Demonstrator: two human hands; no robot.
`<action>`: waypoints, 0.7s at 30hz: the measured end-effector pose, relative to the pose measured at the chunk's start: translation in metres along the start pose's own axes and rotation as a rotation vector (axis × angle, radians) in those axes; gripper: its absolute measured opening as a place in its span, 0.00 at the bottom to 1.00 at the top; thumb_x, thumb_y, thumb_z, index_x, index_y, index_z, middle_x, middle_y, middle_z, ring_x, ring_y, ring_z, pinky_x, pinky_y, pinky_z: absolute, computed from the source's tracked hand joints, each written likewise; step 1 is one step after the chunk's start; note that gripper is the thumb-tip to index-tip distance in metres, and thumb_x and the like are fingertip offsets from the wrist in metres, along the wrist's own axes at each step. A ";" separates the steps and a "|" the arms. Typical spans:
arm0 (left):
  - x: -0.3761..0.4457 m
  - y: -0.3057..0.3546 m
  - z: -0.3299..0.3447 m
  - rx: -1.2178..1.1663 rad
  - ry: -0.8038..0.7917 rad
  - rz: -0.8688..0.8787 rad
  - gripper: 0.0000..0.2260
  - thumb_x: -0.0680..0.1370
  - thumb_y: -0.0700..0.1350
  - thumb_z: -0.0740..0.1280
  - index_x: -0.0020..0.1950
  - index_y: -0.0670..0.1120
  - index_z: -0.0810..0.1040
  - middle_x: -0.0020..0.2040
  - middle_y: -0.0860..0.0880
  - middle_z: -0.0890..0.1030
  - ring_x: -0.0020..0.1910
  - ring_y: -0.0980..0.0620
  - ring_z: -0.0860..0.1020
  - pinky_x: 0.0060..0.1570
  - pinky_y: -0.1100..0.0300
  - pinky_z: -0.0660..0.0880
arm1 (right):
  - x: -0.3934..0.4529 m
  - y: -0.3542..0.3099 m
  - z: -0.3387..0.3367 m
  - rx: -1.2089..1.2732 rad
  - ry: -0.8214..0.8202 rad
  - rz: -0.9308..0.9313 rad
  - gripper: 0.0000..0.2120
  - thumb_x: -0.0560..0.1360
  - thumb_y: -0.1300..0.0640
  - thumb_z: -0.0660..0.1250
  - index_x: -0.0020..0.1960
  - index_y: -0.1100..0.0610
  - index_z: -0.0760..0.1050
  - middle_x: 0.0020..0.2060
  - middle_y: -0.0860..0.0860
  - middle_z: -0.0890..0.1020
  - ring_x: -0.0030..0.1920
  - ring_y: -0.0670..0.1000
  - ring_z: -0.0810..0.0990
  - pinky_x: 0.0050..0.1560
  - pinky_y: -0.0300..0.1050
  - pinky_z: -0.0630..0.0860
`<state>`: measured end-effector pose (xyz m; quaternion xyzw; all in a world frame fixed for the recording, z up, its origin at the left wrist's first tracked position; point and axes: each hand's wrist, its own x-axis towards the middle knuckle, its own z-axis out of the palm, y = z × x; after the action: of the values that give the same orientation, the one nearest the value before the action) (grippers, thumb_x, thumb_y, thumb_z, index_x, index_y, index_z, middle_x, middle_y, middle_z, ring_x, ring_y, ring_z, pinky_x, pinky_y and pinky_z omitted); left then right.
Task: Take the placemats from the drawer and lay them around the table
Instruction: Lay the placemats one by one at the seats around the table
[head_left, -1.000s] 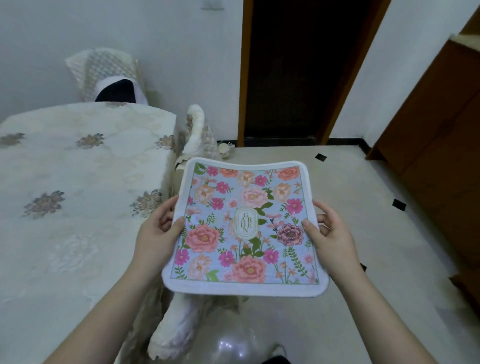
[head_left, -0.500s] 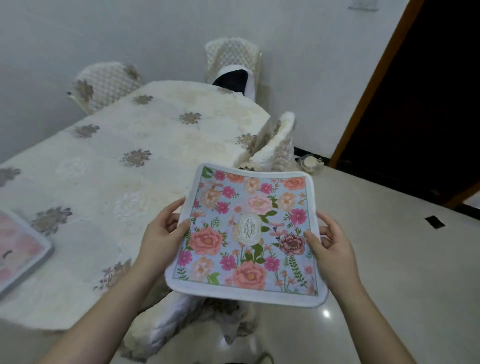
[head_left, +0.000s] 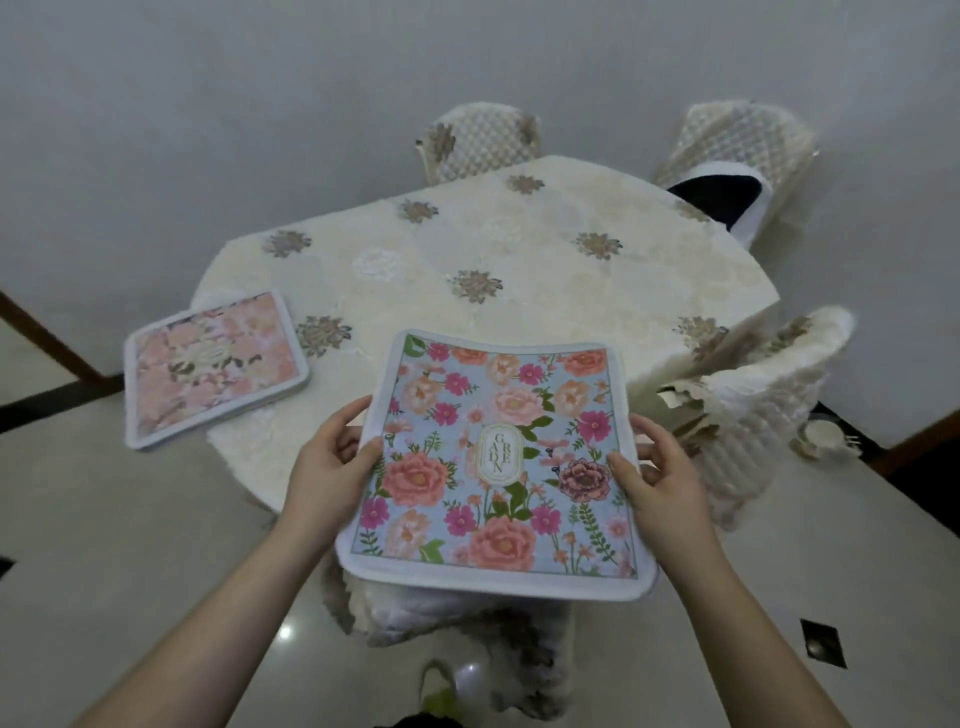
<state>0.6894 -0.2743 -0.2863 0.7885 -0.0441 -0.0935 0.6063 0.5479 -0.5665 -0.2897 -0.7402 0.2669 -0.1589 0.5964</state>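
Note:
I hold a blue floral placemat (head_left: 498, 462) with a white border flat in front of me, over the near edge of the table (head_left: 519, 260). My left hand (head_left: 332, 462) grips its left edge, thumb on top. My right hand (head_left: 660, 478) grips its right edge the same way. A pink floral placemat (head_left: 213, 366) lies on the table's left side, partly overhanging the edge. The table wears a cream cloth with brown flower motifs.
Covered chairs stand round the table: one at the far side (head_left: 480, 143), one at the far right (head_left: 743, 156), one at the right (head_left: 763, 415), and one below the placemat (head_left: 441, 618). Shiny tiled floor (head_left: 130, 519) lies to the left and right.
The view has swung left, bringing the whole table and the pink placemat into sight. Both hands keep their grip on the blue placemat, which now hangs over the table's near edge.

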 end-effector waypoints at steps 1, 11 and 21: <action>0.004 -0.006 -0.009 0.007 0.028 -0.002 0.18 0.81 0.41 0.67 0.68 0.57 0.74 0.46 0.50 0.86 0.44 0.53 0.85 0.43 0.53 0.83 | 0.007 -0.003 0.012 -0.016 -0.024 -0.012 0.19 0.79 0.60 0.67 0.66 0.46 0.71 0.47 0.48 0.81 0.42 0.47 0.85 0.37 0.44 0.83; 0.037 -0.051 -0.080 -0.147 0.194 -0.122 0.19 0.81 0.40 0.66 0.70 0.56 0.73 0.50 0.45 0.84 0.48 0.47 0.85 0.48 0.41 0.82 | 0.067 -0.020 0.116 -0.110 -0.209 -0.063 0.17 0.78 0.58 0.68 0.64 0.43 0.71 0.48 0.50 0.80 0.41 0.44 0.85 0.37 0.46 0.83; 0.051 -0.074 -0.103 -0.152 0.241 -0.175 0.19 0.81 0.40 0.66 0.70 0.55 0.73 0.50 0.45 0.84 0.49 0.49 0.85 0.46 0.43 0.83 | 0.089 -0.017 0.159 -0.149 -0.289 0.016 0.17 0.79 0.57 0.67 0.66 0.45 0.71 0.47 0.52 0.81 0.41 0.47 0.85 0.40 0.51 0.84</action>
<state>0.7565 -0.1666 -0.3371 0.7469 0.1048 -0.0537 0.6545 0.7110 -0.4889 -0.3180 -0.7954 0.1952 -0.0256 0.5732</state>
